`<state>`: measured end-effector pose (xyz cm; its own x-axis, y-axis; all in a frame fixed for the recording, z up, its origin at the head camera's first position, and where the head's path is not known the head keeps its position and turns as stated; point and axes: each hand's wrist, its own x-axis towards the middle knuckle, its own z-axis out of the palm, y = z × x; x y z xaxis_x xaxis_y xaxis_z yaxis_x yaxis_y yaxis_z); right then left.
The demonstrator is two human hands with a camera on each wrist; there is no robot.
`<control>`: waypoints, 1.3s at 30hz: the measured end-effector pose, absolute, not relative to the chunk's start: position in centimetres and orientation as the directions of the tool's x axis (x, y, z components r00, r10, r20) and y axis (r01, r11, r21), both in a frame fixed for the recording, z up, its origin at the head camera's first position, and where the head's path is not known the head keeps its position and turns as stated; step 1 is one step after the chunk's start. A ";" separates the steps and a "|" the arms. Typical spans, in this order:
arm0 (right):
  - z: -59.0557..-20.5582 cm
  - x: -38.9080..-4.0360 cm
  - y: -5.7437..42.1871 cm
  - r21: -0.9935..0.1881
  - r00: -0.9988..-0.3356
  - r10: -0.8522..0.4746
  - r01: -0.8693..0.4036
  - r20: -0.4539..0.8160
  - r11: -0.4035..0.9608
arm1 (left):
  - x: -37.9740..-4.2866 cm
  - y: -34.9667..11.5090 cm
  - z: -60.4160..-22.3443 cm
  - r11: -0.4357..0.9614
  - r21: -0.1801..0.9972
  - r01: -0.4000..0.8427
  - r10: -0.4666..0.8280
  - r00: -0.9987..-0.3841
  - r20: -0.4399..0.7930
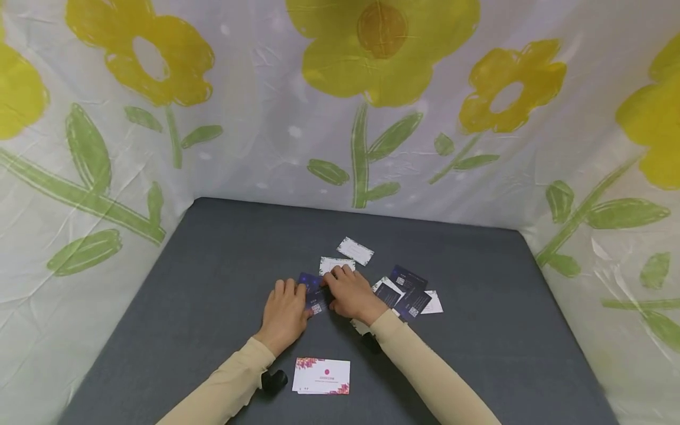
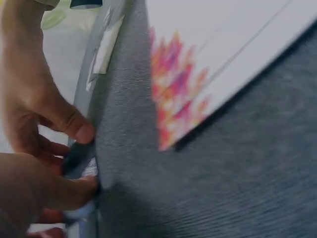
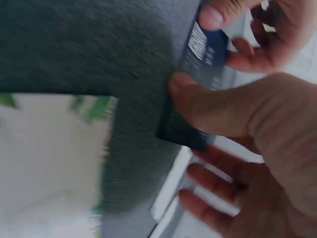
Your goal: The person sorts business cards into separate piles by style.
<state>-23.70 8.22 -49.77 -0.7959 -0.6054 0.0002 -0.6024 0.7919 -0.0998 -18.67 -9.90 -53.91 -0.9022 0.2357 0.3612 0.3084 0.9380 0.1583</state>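
Observation:
A dark blue card (image 1: pixel 317 302) with a QR code is pinched at its two ends. My left hand (image 1: pixel 284 310) holds one end, its thumb lying on the face beside the code in the right wrist view. At the other end my right hand (image 1: pixel 353 295) grips it between thumb and fingers. Just behind it, a second blue card (image 1: pixel 309 281) shows between the hands, partly covered. Past the right fingers lies a white card with a leafy border (image 1: pixel 336 265), and another white card (image 1: pixel 356 251) is farther back.
Right of the right hand, dark cards (image 1: pixel 408 278) and white cards (image 1: pixel 434 303) overlap in a loose pile. White cards with pink flowers (image 1: pixel 321 376) lie stacked at the front of the grey table (image 1: pixel 212 265). A flower-printed curtain (image 1: pixel 255 118) hangs around the table.

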 end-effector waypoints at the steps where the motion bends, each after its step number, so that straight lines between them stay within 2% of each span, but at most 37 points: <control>1: -50.0 -23.7 8.3 -0.120 -0.797 -0.603 -0.603 0.039 0.788 | -18.8 -9.9 -54.0 0.933 0.172 0.315 0.234 -0.897 0.376; 4: -50.5 -23.5 9.0 -0.216 -0.801 -0.575 -0.599 0.169 0.771 | -19.0 -9.7 -54.0 0.914 0.213 0.345 0.223 -0.866 0.447; 7: -50.6 -22.9 10.1 -0.308 -0.797 -0.512 -0.599 0.321 0.740 | -19.1 -9.5 -53.2 0.880 0.243 0.409 0.224 -0.807 0.547; 10: -49.6 -22.0 11.6 -0.399 -0.807 -0.435 -0.580 0.400 0.710 | -19.1 -8.9 -51.8 0.837 0.260 0.482 0.246 -0.755 0.608; 13: -48.2 -20.5 13.3 -0.552 -0.858 -0.374 -0.514 0.353 0.657 | -18.4 -7.9 -49.9 0.800 0.306 0.516 0.277 -0.770 0.574; 16: -47.2 -18.7 15.2 -0.693 -0.912 -0.341 -0.399 0.229 0.600 | -17.1 -6.8 -48.4 0.768 0.405 0.496 0.296 -0.836 0.462; 18: -46.9 -17.5 16.4 -0.739 -0.934 -0.326 -0.322 0.146 0.592 | -16.3 -6.0 -47.8 0.743 0.481 0.465 0.306 -0.876 0.373; 22: -47.3 -15.3 18.2 -0.771 -0.960 -0.278 -0.205 0.038 0.602 | -15.2 -4.7 -47.9 0.692 0.591 0.415 0.352 -0.908 0.226; 29: -49.4 -12.8 20.0 -0.782 -0.970 -0.223 -0.068 -0.092 0.619 | -13.4 -3.2 -50.1 0.637 0.687 0.349 0.417 -0.906 0.075; 34: -50.7 -11.7 20.6 -0.766 -0.959 -0.246 -0.051 -0.142 0.641 | -12.3 -2.4 -51.9 0.653 0.656 0.378 0.437 -0.896 0.082; 39: -51.7 -11.1 20.3 -0.670 -0.970 -0.238 -0.138 -0.059 0.730 | -12.0 -1.8 -53.1 0.680 0.575 0.455 0.451 -0.878 0.162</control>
